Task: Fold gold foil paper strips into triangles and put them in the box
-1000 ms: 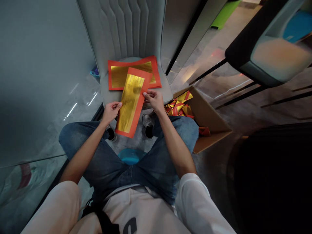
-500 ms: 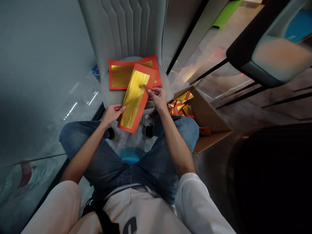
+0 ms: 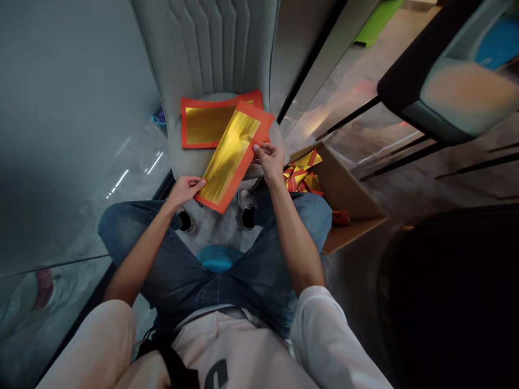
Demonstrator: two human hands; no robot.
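Observation:
I hold one long gold sheet with an orange border point(image 3: 232, 155) slantwise above my knees. My left hand point(image 3: 184, 189) pinches its near left edge. My right hand point(image 3: 271, 160) pinches its right edge further up. Both hands are closed on the paper. Behind it a stack of the same gold and orange sheets point(image 3: 203, 123) lies on the seat of a grey chair point(image 3: 211, 59) facing me.
An open cardboard box point(image 3: 344, 200) stands on the floor to my right, with several folded gold and orange paper pieces point(image 3: 302, 175) inside. My shoes and a blue stool edge point(image 3: 217, 258) show between my knees. A dark chair point(image 3: 438, 86) stands at the upper right.
The sheet has turned clockwise and moved up toward the stack. My right hand has shifted right and up along its edge, my left hand only slightly.

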